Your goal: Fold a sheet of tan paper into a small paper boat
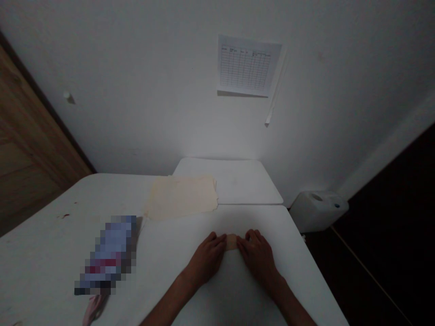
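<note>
Lower centre of the frame: left hand [206,261] and right hand [258,256] rest on the table [170,271], fingers curled down and gripping opposite ends of a small tan paper [231,242]. It lies between them, equally near both. Cream sheets [181,197] lie well apart, upper left.

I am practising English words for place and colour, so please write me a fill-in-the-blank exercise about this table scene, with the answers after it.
1. The small tan piece lies ____ the left hand and the right hand.
2. The table is ____ in colour.
3. The stack of cream sheets lies ____ from the person than the hands do.
4. The white container stands beside the table on the person's ____ side.
Missing words: between; white; farther; right.
</note>
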Demonstrator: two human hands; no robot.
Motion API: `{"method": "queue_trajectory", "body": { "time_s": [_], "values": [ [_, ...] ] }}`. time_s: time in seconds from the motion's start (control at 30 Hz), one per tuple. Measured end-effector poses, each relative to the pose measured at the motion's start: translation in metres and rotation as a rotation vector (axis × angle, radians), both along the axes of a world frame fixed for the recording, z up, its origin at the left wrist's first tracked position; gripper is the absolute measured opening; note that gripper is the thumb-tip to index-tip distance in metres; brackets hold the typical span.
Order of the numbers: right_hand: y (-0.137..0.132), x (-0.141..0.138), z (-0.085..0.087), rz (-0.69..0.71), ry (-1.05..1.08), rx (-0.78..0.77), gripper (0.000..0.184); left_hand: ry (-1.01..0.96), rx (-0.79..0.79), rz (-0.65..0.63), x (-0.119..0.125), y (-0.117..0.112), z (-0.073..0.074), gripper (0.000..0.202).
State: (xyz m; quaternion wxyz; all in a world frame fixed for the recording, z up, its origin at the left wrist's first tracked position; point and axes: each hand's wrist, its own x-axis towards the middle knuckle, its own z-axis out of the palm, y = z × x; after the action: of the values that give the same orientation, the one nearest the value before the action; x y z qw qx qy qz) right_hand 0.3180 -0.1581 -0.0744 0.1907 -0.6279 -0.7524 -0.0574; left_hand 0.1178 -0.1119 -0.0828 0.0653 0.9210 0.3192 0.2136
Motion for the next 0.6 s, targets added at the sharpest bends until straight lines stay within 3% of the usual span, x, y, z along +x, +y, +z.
{"method": "queue_trajectory", "body": {
  "time_s": [0.17,0.4,0.6],
  "values": [
    [-0.015,0.010,-0.004,-0.030,0.007,0.010,0.018,-0.015,0.014,0.000,0.000,-0.001,0.001,0.020],
    [-0.019,0.013,-0.010,-0.027,0.009,0.043,0.018,-0.053,0.030,0.026,-0.011,-0.004,-0.008,0.021],
    [-0.020,0.012,-0.009,-0.055,0.003,0.037,0.017,-0.040,0.017,0.033,-0.026,-0.013,-0.003,0.028]
  ]
}}
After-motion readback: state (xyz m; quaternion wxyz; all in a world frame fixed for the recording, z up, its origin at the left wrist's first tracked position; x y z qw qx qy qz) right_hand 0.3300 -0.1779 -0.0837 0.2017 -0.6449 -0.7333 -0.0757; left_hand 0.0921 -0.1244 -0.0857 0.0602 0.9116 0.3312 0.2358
